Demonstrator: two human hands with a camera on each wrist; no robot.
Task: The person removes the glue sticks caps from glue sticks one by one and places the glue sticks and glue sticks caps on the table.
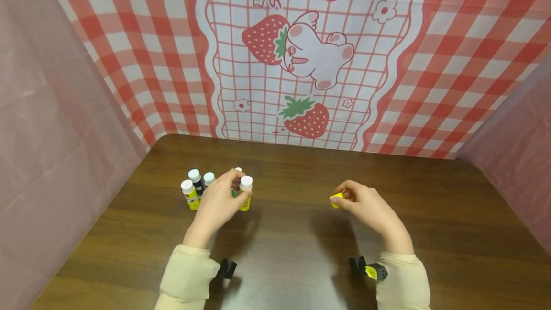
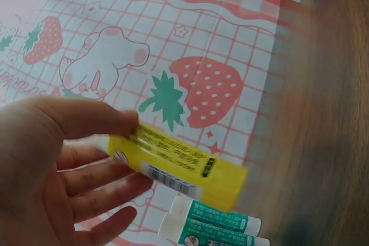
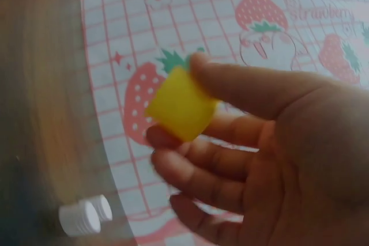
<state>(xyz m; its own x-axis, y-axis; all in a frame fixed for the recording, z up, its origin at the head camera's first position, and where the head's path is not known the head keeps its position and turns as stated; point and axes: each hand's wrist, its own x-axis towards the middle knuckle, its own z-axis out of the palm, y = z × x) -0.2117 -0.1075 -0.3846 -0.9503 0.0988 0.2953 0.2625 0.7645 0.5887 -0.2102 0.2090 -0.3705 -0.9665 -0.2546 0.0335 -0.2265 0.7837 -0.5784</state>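
Observation:
In the head view my left hand (image 1: 217,203) grips a yellow glue stick (image 1: 245,200) with a white cap, held upright between thumb and fingers. The left wrist view shows the same yellow glue stick (image 2: 176,165) with its barcode, thumb across its capped end. Two green glue sticks (image 2: 216,226) stand just beyond it, mostly hidden by that hand in the head view. Well apart to the right, my right hand (image 1: 366,204) pinches a small yellow block (image 1: 336,199) above the table. Its thumb and fingertips hold the yellow block (image 3: 181,105), blurred in the right wrist view.
Left of my left hand stand a yellow glue stick (image 1: 190,195) and dark tubes (image 1: 196,183) with white caps. The brown wooden table (image 1: 292,248) ends at a strawberry-print cloth (image 1: 301,61). Pink cloths (image 1: 51,109) hang at both sides.

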